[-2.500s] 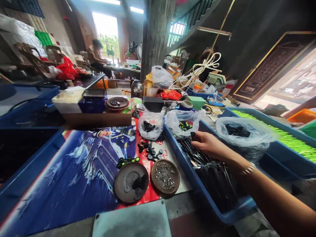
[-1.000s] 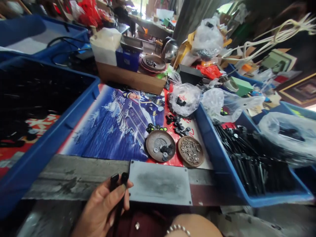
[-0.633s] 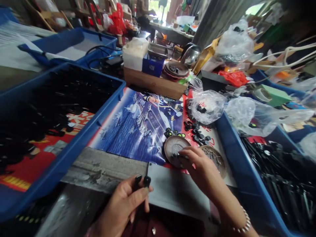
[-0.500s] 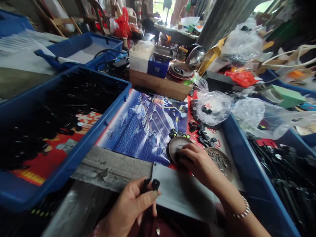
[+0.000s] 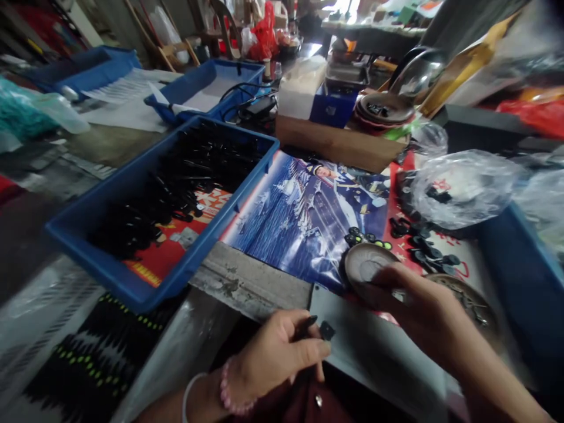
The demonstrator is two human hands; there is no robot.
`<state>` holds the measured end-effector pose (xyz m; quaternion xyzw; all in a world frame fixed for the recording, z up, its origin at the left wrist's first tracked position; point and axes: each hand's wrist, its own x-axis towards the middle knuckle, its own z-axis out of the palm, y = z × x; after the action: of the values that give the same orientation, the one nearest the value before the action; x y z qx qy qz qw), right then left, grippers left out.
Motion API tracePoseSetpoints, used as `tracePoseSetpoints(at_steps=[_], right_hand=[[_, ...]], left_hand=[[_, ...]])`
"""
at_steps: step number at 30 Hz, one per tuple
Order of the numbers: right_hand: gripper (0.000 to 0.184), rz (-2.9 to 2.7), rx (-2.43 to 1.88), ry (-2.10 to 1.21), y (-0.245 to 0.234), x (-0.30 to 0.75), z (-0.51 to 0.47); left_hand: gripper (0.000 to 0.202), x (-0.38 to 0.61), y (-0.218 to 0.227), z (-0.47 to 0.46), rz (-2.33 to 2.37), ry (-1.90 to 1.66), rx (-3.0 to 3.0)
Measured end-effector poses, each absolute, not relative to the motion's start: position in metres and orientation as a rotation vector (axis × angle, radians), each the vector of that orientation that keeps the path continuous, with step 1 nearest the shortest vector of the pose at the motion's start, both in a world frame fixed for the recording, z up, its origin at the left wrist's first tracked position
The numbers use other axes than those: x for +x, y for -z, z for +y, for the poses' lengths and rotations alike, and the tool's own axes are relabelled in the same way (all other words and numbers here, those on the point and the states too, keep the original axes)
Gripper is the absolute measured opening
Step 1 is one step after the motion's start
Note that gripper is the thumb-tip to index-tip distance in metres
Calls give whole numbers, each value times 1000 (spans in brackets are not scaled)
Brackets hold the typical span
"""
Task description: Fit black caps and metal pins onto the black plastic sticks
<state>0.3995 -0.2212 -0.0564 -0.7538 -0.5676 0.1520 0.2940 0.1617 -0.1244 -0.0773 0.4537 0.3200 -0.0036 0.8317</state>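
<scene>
Bright daylight pours in through a window [image 5: 349, 8] at the top of the view, washed out to white, while the rest of the room is dim. A grey pillar [image 5: 480, 20] leans at the upper right. Beside the light stands a far table [image 5: 374, 28]; wooden furniture [image 5: 192, 53] sits before a dull wall [image 5: 184, 19] at upper left. The near table's worn edge [image 5: 255, 279] is grey.

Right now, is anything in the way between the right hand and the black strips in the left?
Nothing visible is. The right hand is at the round brown dish; between it and the black strips in the left hand, only the flat grey plate shows, lying beneath.
</scene>
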Motion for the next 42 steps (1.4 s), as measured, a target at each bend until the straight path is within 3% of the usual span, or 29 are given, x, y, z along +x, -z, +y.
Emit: tracePoseSetpoints(at_steps=[6, 12, 24, 31, 39, 42], right_hand=[[24, -1100, -1660, -1104, 42, 360, -235], [28, -953, -1514, -1405, 57, 349, -236], [26, -882, -1427, -1450, 63, 337, -242], [20, -1201, -1625, -1205, 56, 332, -243], [12, -952, -1534, -1111, 62, 329, -247], [8, -950, -1527, -1036, 62, 329, -248]], left_hand=[[26, 165, 66, -121, 678, 98, 1052], [24, 167, 67, -122, 639, 87, 1101], [27, 162, 72, -119, 601, 152, 1142], [26, 163, 71, -117, 598, 176, 1183], [42, 157, 60, -111, 522, 81, 1203], [37, 154, 57, -107, 535, 46, 1325]])
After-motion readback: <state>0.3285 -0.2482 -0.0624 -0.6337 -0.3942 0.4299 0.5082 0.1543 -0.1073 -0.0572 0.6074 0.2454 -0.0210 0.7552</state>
